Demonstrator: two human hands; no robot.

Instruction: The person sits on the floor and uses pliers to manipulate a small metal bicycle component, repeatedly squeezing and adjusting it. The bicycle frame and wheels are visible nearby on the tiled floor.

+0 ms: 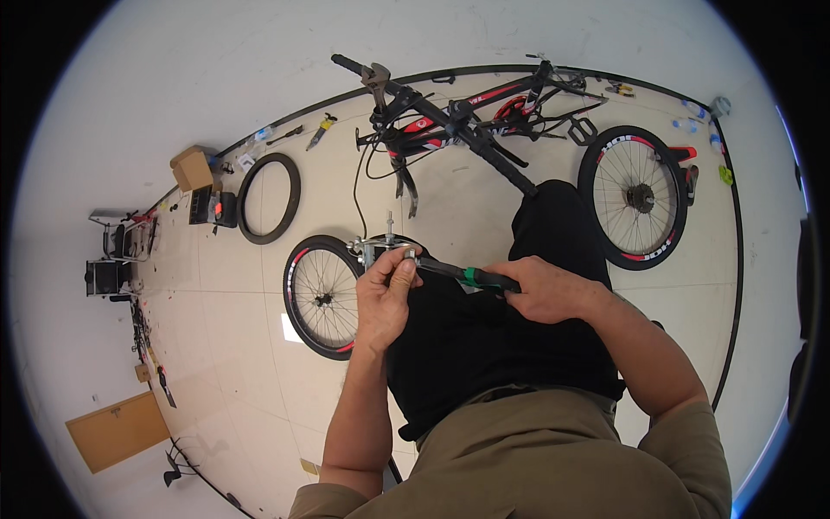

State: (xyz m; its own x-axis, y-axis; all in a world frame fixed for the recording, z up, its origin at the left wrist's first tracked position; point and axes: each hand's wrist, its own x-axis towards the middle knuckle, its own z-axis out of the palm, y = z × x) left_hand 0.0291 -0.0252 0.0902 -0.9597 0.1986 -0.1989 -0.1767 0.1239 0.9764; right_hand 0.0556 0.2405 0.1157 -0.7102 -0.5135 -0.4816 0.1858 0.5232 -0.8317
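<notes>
Over my lap, my right hand (549, 290) is wrapped round the dark handles of a pliers-like tool (471, 276) with green bands. The tool's head reaches left to my left hand (386, 298), whose thumb and fingers pinch a small metal piece (410, 254). Just beyond those fingers sits a silver bicycle brake (373, 249) with a threaded bolt (389, 227) pointing up. From the brake a black cable (357, 186) runs up to the bicycle's handlebar. My fingers partly hide where the tool meets the metal piece.
A black and red bicycle frame (432, 134) stands ahead, an adjustable wrench (375, 78) at its handlebar. One spoked wheel (320, 298) is at my left, another wheel (634, 197) at my right. A loose tyre (270, 199) and a cardboard box (192, 168) lie far left.
</notes>
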